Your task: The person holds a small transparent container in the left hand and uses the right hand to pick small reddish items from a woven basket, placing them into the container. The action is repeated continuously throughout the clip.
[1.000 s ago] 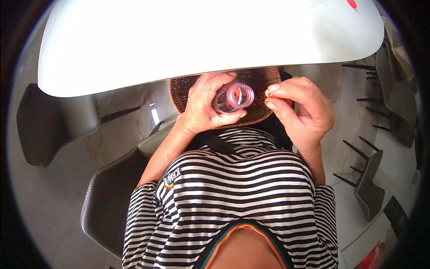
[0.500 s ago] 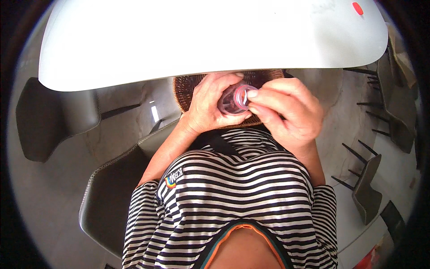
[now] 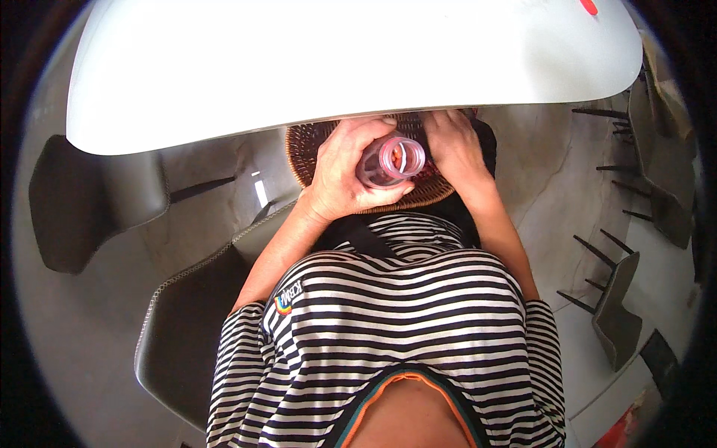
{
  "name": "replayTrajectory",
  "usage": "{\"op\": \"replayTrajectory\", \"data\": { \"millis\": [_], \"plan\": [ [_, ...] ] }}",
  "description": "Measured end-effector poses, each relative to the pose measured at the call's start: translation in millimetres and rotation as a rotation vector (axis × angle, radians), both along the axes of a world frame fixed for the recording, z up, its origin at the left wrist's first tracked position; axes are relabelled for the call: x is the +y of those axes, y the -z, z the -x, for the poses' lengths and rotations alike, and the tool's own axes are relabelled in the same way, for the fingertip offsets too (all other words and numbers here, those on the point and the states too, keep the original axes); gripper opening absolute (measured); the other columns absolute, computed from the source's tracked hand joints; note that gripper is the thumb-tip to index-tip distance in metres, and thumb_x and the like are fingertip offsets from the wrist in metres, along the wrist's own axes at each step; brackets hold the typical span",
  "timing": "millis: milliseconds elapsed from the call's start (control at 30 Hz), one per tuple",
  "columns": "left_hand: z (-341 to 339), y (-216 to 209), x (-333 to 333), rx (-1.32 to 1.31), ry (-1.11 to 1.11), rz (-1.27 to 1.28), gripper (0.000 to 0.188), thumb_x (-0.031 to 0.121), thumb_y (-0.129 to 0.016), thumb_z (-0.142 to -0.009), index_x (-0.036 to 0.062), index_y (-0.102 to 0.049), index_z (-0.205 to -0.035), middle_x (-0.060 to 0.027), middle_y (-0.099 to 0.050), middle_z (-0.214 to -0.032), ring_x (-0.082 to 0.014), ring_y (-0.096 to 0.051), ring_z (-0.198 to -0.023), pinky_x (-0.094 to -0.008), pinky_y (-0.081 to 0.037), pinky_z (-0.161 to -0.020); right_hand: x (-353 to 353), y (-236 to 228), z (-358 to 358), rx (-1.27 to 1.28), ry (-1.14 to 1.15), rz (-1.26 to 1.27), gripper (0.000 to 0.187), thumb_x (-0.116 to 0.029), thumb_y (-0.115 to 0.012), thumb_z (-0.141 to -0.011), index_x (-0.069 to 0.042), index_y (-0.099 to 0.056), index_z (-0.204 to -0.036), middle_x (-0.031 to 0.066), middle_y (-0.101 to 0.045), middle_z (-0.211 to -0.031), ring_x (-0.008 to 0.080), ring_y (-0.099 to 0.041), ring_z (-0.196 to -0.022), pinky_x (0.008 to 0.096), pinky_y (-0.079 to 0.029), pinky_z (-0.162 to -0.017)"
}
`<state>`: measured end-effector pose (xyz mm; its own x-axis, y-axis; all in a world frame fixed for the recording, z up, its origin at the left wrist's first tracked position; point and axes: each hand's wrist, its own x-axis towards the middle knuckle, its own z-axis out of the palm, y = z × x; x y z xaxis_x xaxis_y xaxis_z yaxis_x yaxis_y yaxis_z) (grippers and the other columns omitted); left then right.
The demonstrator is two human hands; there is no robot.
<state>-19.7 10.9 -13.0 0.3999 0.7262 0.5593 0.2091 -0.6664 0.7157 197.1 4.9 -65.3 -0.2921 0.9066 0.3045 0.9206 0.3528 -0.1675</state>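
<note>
My left hand is wrapped around a clear, pink-tinted plastic jar. Its uncapped mouth tilts up and to the right. Small reddish-brown pieces and a thin white strip show through the opening; I cannot make out what they are. A brown wicker basket sits on my lap beneath the jar. My right hand reaches down into the basket's right side, its fingertips hidden by the basket and the table edge. Whether those fingers hold anything is not visible.
A white table overhangs the far part of the basket. Near its far right corner lies a small red object. Grey chairs stand at the left and right, and I sit on another grey chair.
My right hand has left the jar's mouth and gone forward and left, down into the basket. The left hand still holds the jar in nearly the same place.
</note>
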Motion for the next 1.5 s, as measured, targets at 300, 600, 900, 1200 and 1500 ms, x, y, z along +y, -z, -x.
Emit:
{"op": "replayTrajectory", "data": {
  "millis": [300, 600, 900, 1200, 1500],
  "plan": [
    [2, 0, -1, 0.003, 0.007, 0.017, 0.076, 0.028, -0.091, -0.057, 0.0060, -0.054, -0.119, -0.0131, -0.062, -0.111, -0.0308, -0.063, -0.098, -0.0393, -0.052, -0.083, -27, -6, -4, 0.001, -0.064, 0.239, 0.013, -0.010, -0.058, -0.076, -0.001, -0.064, -0.083, 0.0128, -0.060, -0.085, 0.0317, -0.061, -0.088, 0.0418, -0.051, -0.077],
    [1, 2, 0, 0.008, 0.018, 0.016, 0.077, 0.028, -0.091, -0.056, 0.0061, -0.053, -0.119, -0.0140, -0.063, -0.110, -0.0312, -0.063, -0.097, -0.0396, -0.053, -0.081, -31, -81, 7, 0.564, -0.026, 0.110, 0.016, -0.002, -0.072, -0.073, -0.005, -0.071, -0.088, 0.0090, -0.065, -0.078, 0.0252, -0.064, -0.072, 0.0341, -0.053, -0.067],
    [-1, -3, 0, 0.039, 0.003, -0.008, 0.076, 0.028, -0.090, -0.057, 0.0059, -0.053, -0.119, -0.0138, -0.062, -0.110, -0.0318, -0.062, -0.098, -0.0407, -0.053, -0.082, -16, -141, 41, 0.946, -0.286, -0.065, 0.020, 0.006, -0.075, -0.071, 0.001, -0.070, -0.090, 0.0102, -0.070, -0.082, 0.0191, -0.068, -0.072, 0.0270, -0.055, -0.063],
    [0, 1, -2, 0.009, -0.025, -0.015, 0.075, 0.029, -0.090, -0.057, 0.0061, -0.054, -0.118, -0.0132, -0.063, -0.111, -0.0312, -0.062, -0.097, -0.0404, -0.052, -0.082, -20, -139, 41, 0.938, -0.287, -0.048, 0.020, 0.008, -0.072, -0.075, 0.003, -0.068, -0.094, 0.0146, -0.071, -0.089, 0.0212, -0.068, -0.080, 0.0276, -0.054, -0.071],
    [6, 0, -1, -0.011, -0.010, 0.003, 0.075, 0.028, -0.090, -0.057, 0.0060, -0.054, -0.119, -0.0134, -0.062, -0.110, -0.0307, -0.063, -0.097, -0.0393, -0.053, -0.081, -23, -116, 22, 0.692, -0.091, -0.136, 0.018, 0.001, -0.074, -0.077, -0.002, -0.071, -0.094, 0.0110, -0.067, -0.091, 0.0191, -0.066, -0.076, 0.0275, -0.053, -0.064]
  ]
}}
